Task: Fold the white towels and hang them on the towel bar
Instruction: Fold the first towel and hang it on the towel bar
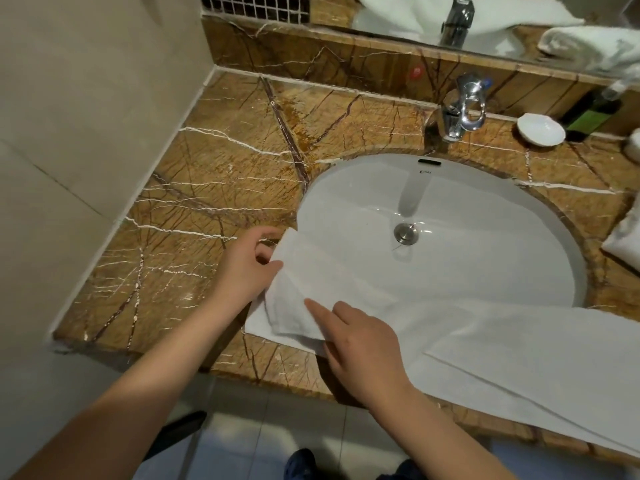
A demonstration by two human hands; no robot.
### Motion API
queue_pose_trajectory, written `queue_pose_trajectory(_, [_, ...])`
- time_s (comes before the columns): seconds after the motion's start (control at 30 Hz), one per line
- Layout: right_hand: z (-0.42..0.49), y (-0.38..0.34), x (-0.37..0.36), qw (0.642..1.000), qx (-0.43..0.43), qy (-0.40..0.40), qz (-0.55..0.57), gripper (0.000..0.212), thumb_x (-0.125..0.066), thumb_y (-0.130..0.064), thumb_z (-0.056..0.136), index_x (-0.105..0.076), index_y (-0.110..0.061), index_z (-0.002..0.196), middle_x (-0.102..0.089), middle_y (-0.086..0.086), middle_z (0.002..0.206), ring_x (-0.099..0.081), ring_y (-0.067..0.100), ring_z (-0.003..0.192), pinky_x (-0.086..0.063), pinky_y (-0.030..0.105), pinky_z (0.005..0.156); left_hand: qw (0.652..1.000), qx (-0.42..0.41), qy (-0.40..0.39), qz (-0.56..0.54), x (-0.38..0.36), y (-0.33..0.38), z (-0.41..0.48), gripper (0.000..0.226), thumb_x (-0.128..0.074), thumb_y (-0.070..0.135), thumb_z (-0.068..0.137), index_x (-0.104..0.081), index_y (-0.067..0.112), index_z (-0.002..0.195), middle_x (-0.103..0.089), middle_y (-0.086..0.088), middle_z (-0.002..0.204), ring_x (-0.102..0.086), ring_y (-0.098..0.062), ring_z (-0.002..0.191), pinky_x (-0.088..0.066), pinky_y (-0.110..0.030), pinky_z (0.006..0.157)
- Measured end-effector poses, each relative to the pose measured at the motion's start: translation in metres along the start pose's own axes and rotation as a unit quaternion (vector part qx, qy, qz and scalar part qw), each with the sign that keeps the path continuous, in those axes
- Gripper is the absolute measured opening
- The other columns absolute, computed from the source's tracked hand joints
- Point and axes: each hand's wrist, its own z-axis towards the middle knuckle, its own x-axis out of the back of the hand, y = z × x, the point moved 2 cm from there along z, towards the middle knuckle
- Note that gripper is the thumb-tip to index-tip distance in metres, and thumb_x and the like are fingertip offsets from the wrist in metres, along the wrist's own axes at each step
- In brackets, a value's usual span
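Left hand: fingers curled, pinching the left end of the white towel, where a flap is doubled over.
Right hand: lies loose on the fold, forefinger straight and pressing, grasping nothing; thumb out of sight.
Towel: stretched along the front edge of the counter, lapping over the near part of the sink.
Open room: bare marble from the towel's left end to the counter's back left corner.
Cut off: the towel's right end; another white cloth at the counter's right edge.
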Motion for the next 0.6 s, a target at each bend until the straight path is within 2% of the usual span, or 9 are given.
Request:
queue_pose_trajectory(0.07, [0.006, -0.007, -0.001, 1.0, 0.002, 0.005, -0.004, 0.045, -0.062, -0.019, 0.075, -0.066, -0.017, 0.119, -0.056, -0.001, 0.069, -0.049, 0.016, 0.05, -0.03, 0.022, 0.037, 0.999, -0.021, 0.02, 0.016, 0.001, -0.005, 0.001, 0.045, -0.067, 0.0, 0.08, -0.056, 0.023, 0.117, -0.065, 0.001, 0.071, -0.065, -0.016, 0.073, -0.054, -0.039, 0.067])
queue_pose_trajectory(0.17, [0.007, -0.019, -0.012, 0.997, 0.01, -0.047, -0.059, 0.063, -0.082, -0.019, 0.058, -0.067, -0.018, 0.119, -0.055, -0.002, 0.067, -0.048, 0.015, 0.049, -0.022, 0.022, 0.039, 0.996, -0.049, 0.055, 0.048, 0.002, -0.012, 0.001, 0.041, -0.066, 0.007, 0.083, -0.055, 0.025, 0.119, -0.063, 0.003, 0.075, -0.062, -0.012, 0.074, -0.046, -0.029, 0.058])
queue_pose_trajectory(0.27, [0.009, -0.024, -0.018, 0.994, 0.001, -0.065, -0.084, 0.07, -0.083, -0.014, 0.05, -0.068, -0.017, 0.118, -0.054, -0.002, 0.065, -0.046, 0.016, 0.048, -0.017, 0.022, 0.042, 0.996, -0.035, 0.073, 0.024, 0.003, -0.014, 0.002, 0.037, -0.069, 0.019, 0.083, -0.055, 0.023, 0.117, -0.064, 0.003, 0.072, -0.062, -0.011, 0.07, -0.043, -0.026, 0.058])
queue_pose_trajectory(0.33, [0.01, -0.025, -0.02, 0.995, 0.0, -0.065, -0.079, 0.071, -0.081, -0.014, 0.052, -0.066, -0.016, 0.121, -0.053, -0.001, 0.066, -0.045, 0.016, 0.049, -0.016, 0.023, 0.042, 0.998, -0.007, 0.057, 0.025, 0.004, -0.016, 0.002, 0.045, -0.075, 0.021, 0.077, -0.055, 0.021, 0.117, -0.064, 0.002, 0.071, -0.062, -0.011, 0.069, -0.044, -0.026, 0.059])
queue_pose_trajectory(0.4, [0.009, -0.027, -0.022, 0.993, 0.013, -0.072, -0.087, 0.075, -0.079, -0.013, 0.051, -0.063, -0.014, 0.125, -0.054, -0.001, 0.069, -0.046, 0.015, 0.051, -0.017, 0.025, 0.042, 0.996, -0.009, 0.033, 0.079, 0.007, -0.017, -0.001, 0.055, -0.077, 0.019, 0.074, -0.053, 0.02, 0.123, -0.062, 0.004, 0.078, -0.059, -0.011, 0.07, -0.044, -0.027, 0.059])
queue_pose_trajectory(0.47, [0.007, -0.031, -0.024, 0.992, 0.021, -0.079, -0.094, 0.078, -0.078, -0.013, 0.051, -0.061, -0.012, 0.128, -0.056, -0.001, 0.072, -0.048, 0.015, 0.053, -0.02, 0.024, 0.041, 0.979, -0.048, 0.053, 0.193, 0.009, -0.012, -0.007, 0.058, -0.074, 0.02, 0.077, -0.049, 0.022, 0.128, -0.06, 0.004, 0.098, -0.058, -0.016, 0.086, -0.048, -0.031, 0.071])
queue_pose_trajectory(0.53, [0.007, -0.036, -0.022, 0.993, 0.024, -0.082, -0.083, 0.075, -0.077, -0.015, 0.056, -0.059, -0.009, 0.129, -0.058, -0.001, 0.076, -0.051, 0.016, 0.058, -0.025, 0.025, 0.043, 0.945, -0.144, 0.089, 0.28, 0.002, 0.002, -0.014, 0.05, -0.065, 0.012, 0.081, -0.048, 0.023, 0.128, -0.055, 0.001, 0.119, -0.05, -0.022, 0.111, -0.043, -0.037, 0.09])
queue_pose_trajectory(0.6, [0.006, -0.038, -0.018, 0.996, 0.033, -0.087, -0.016, 0.056, -0.071, -0.022, 0.071, -0.059, -0.01, 0.124, -0.057, 0.002, 0.084, -0.053, 0.019, 0.068, -0.031, 0.027, 0.05, 0.931, -0.228, 0.036, 0.281, -0.014, 0.019, -0.017, 0.042, -0.053, 0.01, 0.09, -0.049, 0.021, 0.13, -0.053, 0.0, 0.131, -0.044, -0.021, 0.125, -0.036, -0.038, 0.102])
